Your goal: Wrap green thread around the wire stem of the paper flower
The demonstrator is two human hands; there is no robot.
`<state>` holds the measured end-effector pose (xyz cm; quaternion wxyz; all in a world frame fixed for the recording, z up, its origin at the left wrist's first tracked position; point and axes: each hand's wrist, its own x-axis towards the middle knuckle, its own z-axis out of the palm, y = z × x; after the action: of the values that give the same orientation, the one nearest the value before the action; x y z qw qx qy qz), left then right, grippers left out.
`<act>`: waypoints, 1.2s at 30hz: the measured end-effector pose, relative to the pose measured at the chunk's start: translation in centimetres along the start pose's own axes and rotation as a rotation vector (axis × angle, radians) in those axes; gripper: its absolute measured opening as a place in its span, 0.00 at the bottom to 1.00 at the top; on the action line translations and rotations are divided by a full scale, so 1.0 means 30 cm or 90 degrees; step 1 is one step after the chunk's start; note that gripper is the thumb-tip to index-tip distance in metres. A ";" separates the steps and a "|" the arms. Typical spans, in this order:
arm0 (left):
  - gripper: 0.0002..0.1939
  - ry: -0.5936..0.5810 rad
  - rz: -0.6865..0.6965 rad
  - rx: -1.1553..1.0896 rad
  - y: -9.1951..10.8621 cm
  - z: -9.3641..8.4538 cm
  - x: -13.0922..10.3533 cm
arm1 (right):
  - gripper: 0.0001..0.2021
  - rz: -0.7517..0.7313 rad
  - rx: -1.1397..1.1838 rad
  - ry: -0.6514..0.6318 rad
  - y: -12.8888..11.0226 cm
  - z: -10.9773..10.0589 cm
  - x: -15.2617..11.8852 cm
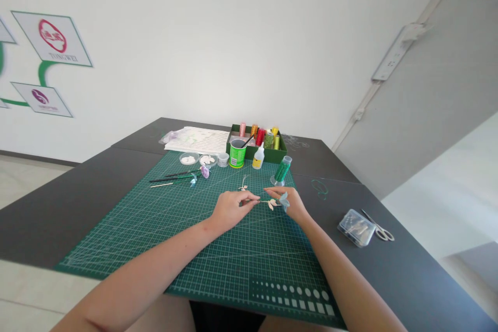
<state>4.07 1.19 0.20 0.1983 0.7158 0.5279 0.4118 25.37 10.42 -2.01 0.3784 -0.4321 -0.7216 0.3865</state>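
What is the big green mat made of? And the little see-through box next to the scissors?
The green mat looks like matte rubbery plastic, printed with white grid lines, like a cutting mat. The small box looks like clear hard plastic: you can see through it and it shines. The scissors seem metal, silvery and glinting, though they are too small to tell for sure.

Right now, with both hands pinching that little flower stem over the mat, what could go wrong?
1. The flower stem is thin and held only at fingertips by the left hand and right hand; its small leaf could probably bend or tear off.
2. The green bead tube stands upright just beyond the right hand; a bump might tip it.
3. The glue bottle and green cup stand close behind; a forward reach could knock them.
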 end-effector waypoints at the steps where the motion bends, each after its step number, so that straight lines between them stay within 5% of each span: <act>1: 0.09 0.037 -0.005 -0.002 -0.003 -0.005 0.004 | 0.15 -0.001 -0.005 -0.013 -0.002 0.004 -0.004; 6: 0.08 0.143 -0.057 -0.053 -0.027 -0.036 0.030 | 0.15 -0.005 -0.014 -0.131 -0.027 0.021 -0.026; 13: 0.09 0.188 -0.129 -0.148 -0.075 -0.077 0.067 | 0.18 0.038 0.047 -0.252 -0.072 0.016 -0.047; 15: 0.10 0.179 -0.160 -0.227 -0.088 -0.089 0.080 | 0.21 0.067 0.089 -0.140 -0.055 0.008 -0.036; 19: 0.14 0.139 -0.193 -0.308 -0.099 -0.086 0.094 | 0.18 0.058 0.051 0.256 -0.010 -0.016 -0.007; 22: 0.16 0.116 -0.202 -0.346 -0.088 -0.059 0.088 | 0.14 -0.023 -0.060 0.362 -0.025 -0.010 -0.015; 27: 0.18 0.100 -0.210 -0.391 -0.051 -0.027 0.070 | 0.11 -0.163 -0.056 0.220 -0.116 0.087 -0.071; 33: 0.18 0.081 -0.224 -0.440 -0.016 -0.026 0.053 | 0.26 -0.095 0.209 -0.014 -0.137 0.184 -0.098; 36: 0.18 0.100 -0.244 -0.453 -0.014 -0.023 0.049 | 0.24 -0.044 0.205 -0.045 -0.139 0.188 -0.108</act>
<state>3.43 2.59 0.86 0.4655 0.4576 0.4900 0.5778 20.13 4.80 -1.35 0.4302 -0.3268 -0.6776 0.4991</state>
